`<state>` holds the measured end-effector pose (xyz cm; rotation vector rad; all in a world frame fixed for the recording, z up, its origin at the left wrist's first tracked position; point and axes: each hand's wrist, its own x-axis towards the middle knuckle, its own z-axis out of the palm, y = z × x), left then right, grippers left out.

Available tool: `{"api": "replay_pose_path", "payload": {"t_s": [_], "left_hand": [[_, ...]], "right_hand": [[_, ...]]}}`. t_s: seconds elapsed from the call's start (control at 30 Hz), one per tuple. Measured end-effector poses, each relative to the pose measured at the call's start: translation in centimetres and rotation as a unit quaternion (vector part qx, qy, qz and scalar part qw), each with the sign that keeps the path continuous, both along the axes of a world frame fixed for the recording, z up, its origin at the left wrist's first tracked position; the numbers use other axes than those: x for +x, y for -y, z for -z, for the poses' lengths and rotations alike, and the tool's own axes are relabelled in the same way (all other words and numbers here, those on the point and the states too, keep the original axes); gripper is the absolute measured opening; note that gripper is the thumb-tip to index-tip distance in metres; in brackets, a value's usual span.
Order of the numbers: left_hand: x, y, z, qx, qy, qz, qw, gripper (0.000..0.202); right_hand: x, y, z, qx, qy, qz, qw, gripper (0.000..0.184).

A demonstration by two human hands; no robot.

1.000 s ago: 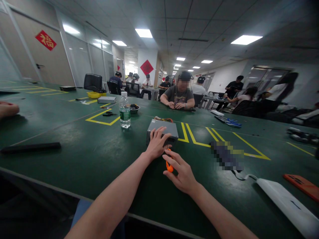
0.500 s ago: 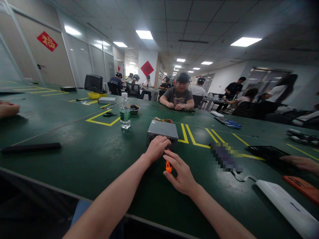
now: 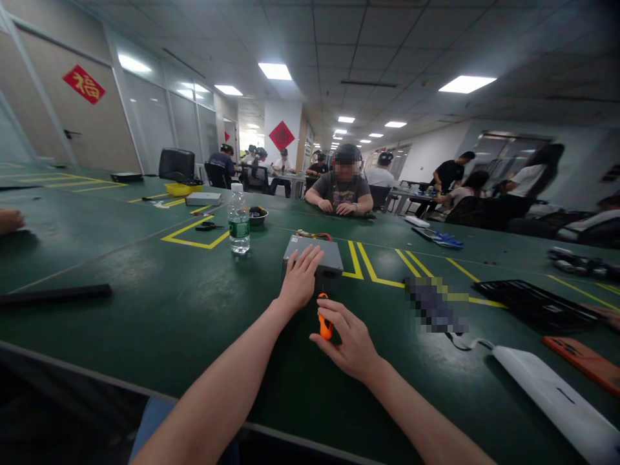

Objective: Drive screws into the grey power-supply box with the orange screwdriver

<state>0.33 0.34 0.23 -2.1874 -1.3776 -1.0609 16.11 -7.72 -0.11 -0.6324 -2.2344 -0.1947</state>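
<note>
A grey metal box with coloured wires behind it, which looks like a computer power supply (image 3: 330,256), sits on the green table in front of me. My left hand (image 3: 299,282) lies on its top and near edge, fingers stretched out. Between the thumb and fingers of my right hand (image 3: 352,342) is an orange-handled screwdriver (image 3: 325,330). Its handle is just short of the box's near side; the thin shaft points at the box, and I cannot tell whether the tip touches.
A water bottle (image 3: 239,223) stands left of the box, a bowl (image 3: 257,216) behind it. A black bar (image 3: 55,296) lies at left. At right are a pixelated dark object (image 3: 433,303), a white device (image 3: 547,387), an orange phone (image 3: 581,361) and a black panel (image 3: 533,303). A person (image 3: 346,184) sits opposite.
My left hand has opened from its curled hold near the screwdriver and now lies flat on the box. The screwdriver has drawn back slightly towards me in my right hand.
</note>
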Motion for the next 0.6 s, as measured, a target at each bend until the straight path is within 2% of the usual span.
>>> {"api": "replay_pose_path", "payload": {"t_s": [0.1,0.23,0.43,0.6], "left_hand": [[-0.34,-0.49,0.31,-0.027,0.000,0.000,1.000,0.050],[-0.60,-0.25,0.10,-0.034,0.020,0.001,0.999,0.044],[-0.73,0.31,-0.17,-0.031,0.028,0.010,0.999,0.035],[-0.59,0.21,-0.03,-0.027,0.040,0.003,0.999,0.029]], "right_hand": [[-0.03,0.34,-0.25,-0.014,0.031,-0.011,0.999,0.036],[-0.15,0.61,-0.54,0.028,0.086,-0.009,0.996,0.033],[-0.31,0.15,0.28,0.054,0.063,-0.034,0.996,0.026],[-0.05,0.28,0.12,0.028,0.075,-0.030,0.996,0.037]]}}
